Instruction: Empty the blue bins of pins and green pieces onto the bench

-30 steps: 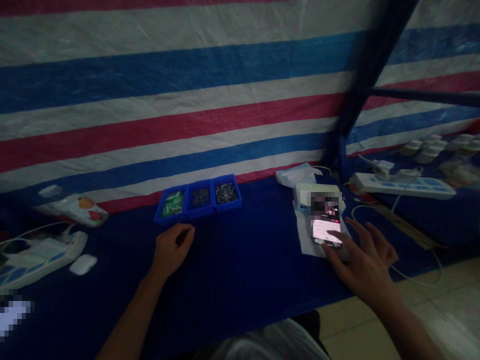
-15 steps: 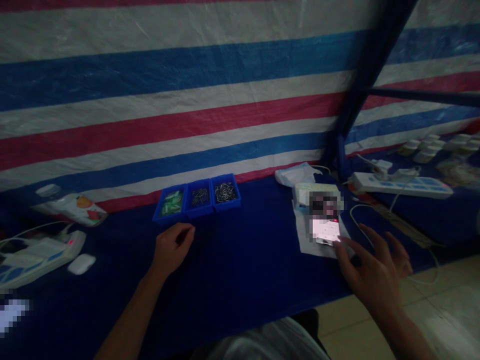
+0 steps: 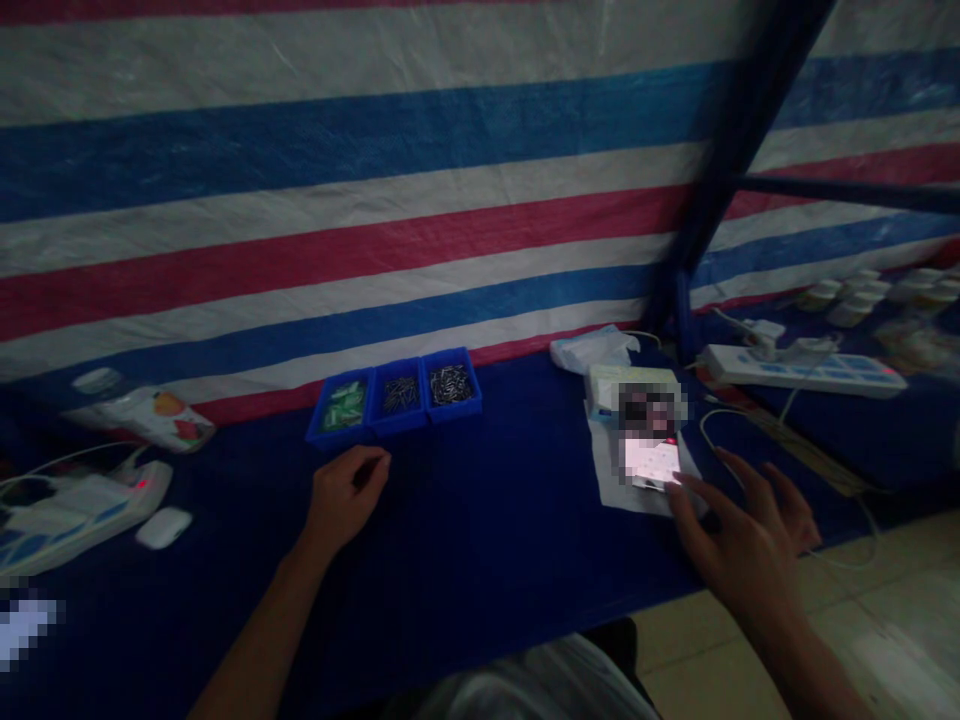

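The fingers of the right hand [image 3: 750, 545] are open and loosely spread, with the thumb and index tips at the lower edge of a lit phone [image 3: 651, 462]; whether they touch it I cannot tell. The phone lies just ahead of those tips, over a white sheet [image 3: 606, 470], its upper end overlapping a pale pack [image 3: 600, 392]. Beyond the fingers, farther off, is a white power strip [image 3: 810, 372]

The fingers of the left hand [image 3: 343, 505] are curled into a loose fist above the blue table [image 3: 480, 530]; I cannot tell whether anything is inside. Just beyond its knuckles stand three joined blue trays [image 3: 390, 425], the left one with green pieces [image 3: 345, 405], the other two with small metal pieces [image 3: 450, 384]. Well left of these fingers lies a white case [image 3: 163, 528]
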Action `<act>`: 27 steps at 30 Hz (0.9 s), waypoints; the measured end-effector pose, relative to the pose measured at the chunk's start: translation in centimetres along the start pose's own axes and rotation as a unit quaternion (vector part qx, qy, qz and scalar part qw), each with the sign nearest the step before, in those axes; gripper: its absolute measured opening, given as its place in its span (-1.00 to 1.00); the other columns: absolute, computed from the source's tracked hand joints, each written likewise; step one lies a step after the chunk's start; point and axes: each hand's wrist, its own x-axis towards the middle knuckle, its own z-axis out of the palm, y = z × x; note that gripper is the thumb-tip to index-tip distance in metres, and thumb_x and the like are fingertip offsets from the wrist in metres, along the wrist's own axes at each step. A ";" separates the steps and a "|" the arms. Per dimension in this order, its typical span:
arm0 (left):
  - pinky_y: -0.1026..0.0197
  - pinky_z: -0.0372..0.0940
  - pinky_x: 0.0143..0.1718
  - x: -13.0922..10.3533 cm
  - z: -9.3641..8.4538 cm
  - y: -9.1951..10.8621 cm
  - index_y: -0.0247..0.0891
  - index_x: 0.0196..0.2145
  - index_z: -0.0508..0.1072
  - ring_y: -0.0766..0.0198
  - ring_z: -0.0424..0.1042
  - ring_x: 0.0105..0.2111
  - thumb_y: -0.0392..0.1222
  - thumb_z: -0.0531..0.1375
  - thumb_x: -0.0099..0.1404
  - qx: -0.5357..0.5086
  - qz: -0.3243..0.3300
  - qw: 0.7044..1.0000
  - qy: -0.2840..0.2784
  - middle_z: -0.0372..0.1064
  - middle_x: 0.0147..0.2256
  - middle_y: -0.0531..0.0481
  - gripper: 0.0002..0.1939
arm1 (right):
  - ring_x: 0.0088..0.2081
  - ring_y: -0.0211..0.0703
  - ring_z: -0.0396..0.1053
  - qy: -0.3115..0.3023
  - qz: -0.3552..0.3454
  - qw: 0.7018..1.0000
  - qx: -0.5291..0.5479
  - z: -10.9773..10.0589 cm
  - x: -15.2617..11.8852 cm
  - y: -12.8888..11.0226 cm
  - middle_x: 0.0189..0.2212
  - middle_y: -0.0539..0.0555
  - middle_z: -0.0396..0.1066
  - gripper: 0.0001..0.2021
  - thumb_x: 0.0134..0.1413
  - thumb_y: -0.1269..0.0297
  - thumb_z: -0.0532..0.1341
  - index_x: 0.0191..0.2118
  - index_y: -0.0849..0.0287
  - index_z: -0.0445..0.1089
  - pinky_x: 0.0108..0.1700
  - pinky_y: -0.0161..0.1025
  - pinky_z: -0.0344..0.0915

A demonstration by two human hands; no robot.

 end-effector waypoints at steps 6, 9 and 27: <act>0.24 0.38 -0.41 -0.1 0.0 -0.2 -0.18 -0.38 0.56 0.23 0.51 -0.48 -0.02 0.14 0.33 -0.002 0.006 1.000 0.001 0.57 -0.43 0.02 -0.73 | 0.29 0.52 0.17 0.043 0.026 0.999 -0.007 -1.0 0.9 -1.8 0.15 0.34 0.38 -0.64 0.27 0.03 0.14 -0.25 0.16 0.61 0.14 0.43 0.19; 0.24 0.38 -0.40 -0.1 -0.1 -0.2 -0.18 -0.38 0.56 0.23 0.52 -0.47 -0.02 0.14 0.33 0.000 0.006 1.000 0.002 0.57 -0.43 0.02 -0.73 | 0.30 0.52 0.16 0.039 0.042 0.998 0.001 -1.1 0.8 -1.8 0.16 0.31 0.39 -0.66 0.26 0.04 0.14 -0.25 0.11 0.61 0.15 0.44 0.18; 0.26 0.36 -0.42 0.0 -0.1 -0.1 -0.23 -0.39 0.57 0.26 0.50 -0.51 -0.07 0.16 0.33 0.002 0.021 1.000 0.007 0.56 -0.45 0.03 -0.74 | 0.37 0.49 -0.03 -0.051 -0.073 0.996 -0.006 -0.6 1.6 -1.1 0.34 0.27 0.10 -0.60 0.28 -0.02 0.13 0.07 0.05 0.51 0.17 0.41 0.17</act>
